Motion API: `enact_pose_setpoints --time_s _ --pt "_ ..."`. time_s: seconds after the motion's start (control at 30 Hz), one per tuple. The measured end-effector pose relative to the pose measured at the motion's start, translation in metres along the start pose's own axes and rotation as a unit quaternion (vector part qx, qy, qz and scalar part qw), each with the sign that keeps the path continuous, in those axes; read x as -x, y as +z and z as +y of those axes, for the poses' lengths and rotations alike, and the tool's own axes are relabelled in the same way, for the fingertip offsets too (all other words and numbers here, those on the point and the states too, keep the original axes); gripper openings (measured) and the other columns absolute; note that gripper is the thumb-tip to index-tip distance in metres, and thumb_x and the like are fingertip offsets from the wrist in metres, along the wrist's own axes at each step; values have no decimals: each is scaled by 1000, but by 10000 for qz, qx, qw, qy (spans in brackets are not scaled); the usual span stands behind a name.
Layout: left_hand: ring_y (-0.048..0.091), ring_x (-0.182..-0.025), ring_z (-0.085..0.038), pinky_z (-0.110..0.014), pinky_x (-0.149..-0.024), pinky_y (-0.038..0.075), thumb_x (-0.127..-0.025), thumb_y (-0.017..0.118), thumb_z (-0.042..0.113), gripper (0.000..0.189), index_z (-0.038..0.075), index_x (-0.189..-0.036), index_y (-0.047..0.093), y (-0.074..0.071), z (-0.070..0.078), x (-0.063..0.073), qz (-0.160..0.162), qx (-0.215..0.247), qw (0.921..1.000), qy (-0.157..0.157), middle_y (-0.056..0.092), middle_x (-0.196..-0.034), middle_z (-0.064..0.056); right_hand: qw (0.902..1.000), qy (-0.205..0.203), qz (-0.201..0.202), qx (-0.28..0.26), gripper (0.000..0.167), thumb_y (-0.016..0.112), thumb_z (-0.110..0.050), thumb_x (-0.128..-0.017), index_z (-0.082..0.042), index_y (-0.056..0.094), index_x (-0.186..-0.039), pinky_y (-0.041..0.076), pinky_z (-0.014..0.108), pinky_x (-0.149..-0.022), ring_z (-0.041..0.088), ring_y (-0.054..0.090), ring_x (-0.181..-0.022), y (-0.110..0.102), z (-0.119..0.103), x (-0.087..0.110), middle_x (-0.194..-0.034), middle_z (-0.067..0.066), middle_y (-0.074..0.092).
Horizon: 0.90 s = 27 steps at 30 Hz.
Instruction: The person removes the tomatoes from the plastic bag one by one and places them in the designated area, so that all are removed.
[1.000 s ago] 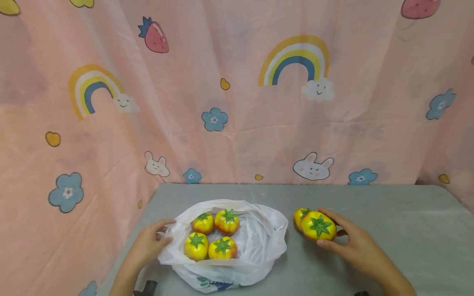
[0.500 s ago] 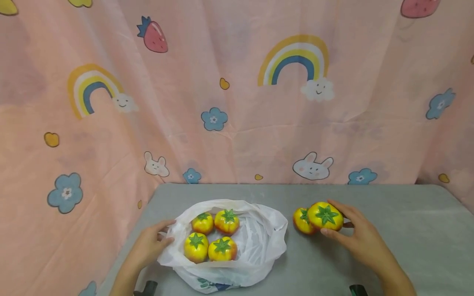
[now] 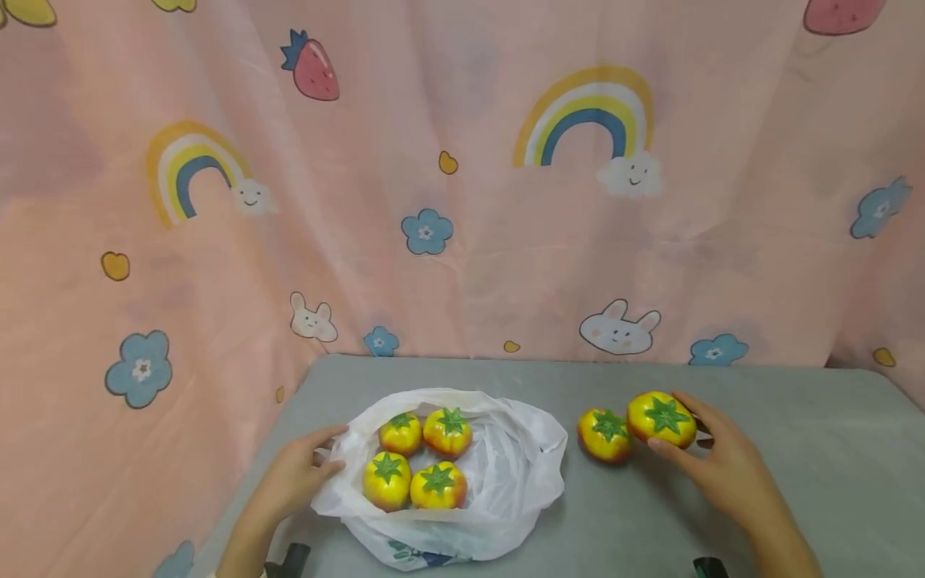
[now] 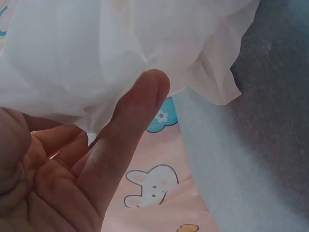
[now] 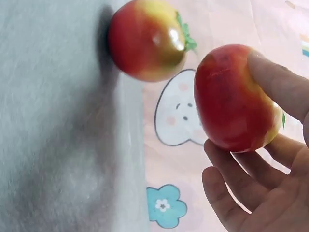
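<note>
My right hand (image 3: 726,470) grips a glossy yellow-and-red tomato (image 3: 661,419) with a green star-shaped leaf cap, held above the table. Its red underside faces the right wrist view, where thumb and fingers hold its sides. Just left of it, a second tomato (image 3: 605,435) rests on the table. My left hand (image 3: 292,478) holds the left rim of a white plastic bag (image 3: 516,474) between thumb and fingers; bag folds hide part of the fingers in the left wrist view. Inside the bag's wide mouth sit several similar tomatoes (image 3: 415,461), grouped on its left side.
Everything stands on a grey table (image 3: 809,449). Behind and to the left hangs a pink curtain (image 3: 491,281) printed with rainbows, rabbits and flowers. Dark objects (image 3: 292,558) show near each forearm at the bottom edge.
My right hand has moved right and slightly away from me with its tomato, uncovering the one on the table. The left hand and bag stay put, while the head view shifts slightly.
</note>
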State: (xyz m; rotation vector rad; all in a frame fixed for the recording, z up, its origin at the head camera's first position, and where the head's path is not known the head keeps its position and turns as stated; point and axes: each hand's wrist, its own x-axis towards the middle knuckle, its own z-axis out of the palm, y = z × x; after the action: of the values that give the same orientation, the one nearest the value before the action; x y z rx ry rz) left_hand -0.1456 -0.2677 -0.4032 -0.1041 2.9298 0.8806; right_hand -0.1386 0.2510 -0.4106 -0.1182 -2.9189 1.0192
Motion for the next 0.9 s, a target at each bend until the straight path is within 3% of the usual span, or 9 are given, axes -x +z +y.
enact_pose_setpoints --time_s 0.27,0.6,0.9 --pt "62 -86 -15 -32 -71 61 -86 75 10 56 10 -139 58 -3 4 1 -76 13 10000 52 67 -122 -15 9996 93 -131 243 99 64 -63 -87 0 29 -154 50 64 -88 51 53 -112 -1 11 -6 -143 39 37" --pt "63 -87 -16 -32 -72 61 -85 76 11 58 12 -140 57 -1 5 -1 -190 -9 9998 -72 66 -123 -15 9963 507 -639 258 108 62 -70 -84 3 23 -154 34 75 -102 59 35 -129 5 31 -11 -151 40 27" --pt "63 -87 -17 -35 -74 62 -86 76 10 59 12 -141 55 1 5 -1 -235 -52 9996 -155 65 -125 -17 9934 748 -845 219 112 62 -72 -82 3 22 -154 32 74 -105 58 35 -131 14 38 -12 -152 40 26"
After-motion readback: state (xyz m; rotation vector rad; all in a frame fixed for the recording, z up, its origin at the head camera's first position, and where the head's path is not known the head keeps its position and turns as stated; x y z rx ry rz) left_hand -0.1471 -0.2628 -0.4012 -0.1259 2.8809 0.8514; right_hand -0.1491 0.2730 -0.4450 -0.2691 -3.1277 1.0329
